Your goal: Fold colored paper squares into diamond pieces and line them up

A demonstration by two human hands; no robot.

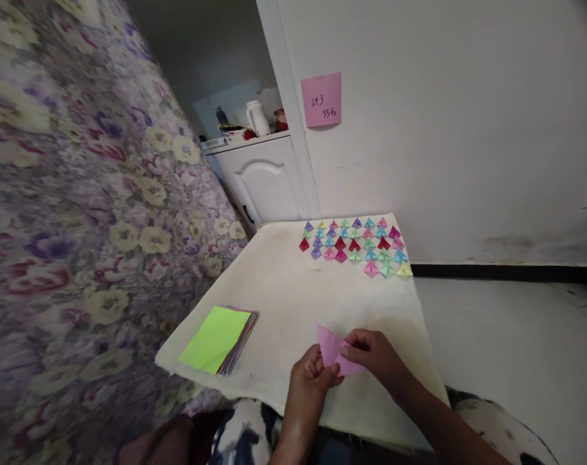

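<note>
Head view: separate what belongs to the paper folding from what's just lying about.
Likely belongs:
pink paper, held by left hand and right hand
paper stack
folded paper pieces

Likely just lying about:
white jug
red item to its right

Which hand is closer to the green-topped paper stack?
Left. The left hand is right of the green-topped paper stack, across bare cloth; the right hand is farther right. Both hold the pink paper.

floral curtain (104,213), wht jug (259,119) on cab (267,187), note (322,100) on wall (443,142)
</note>
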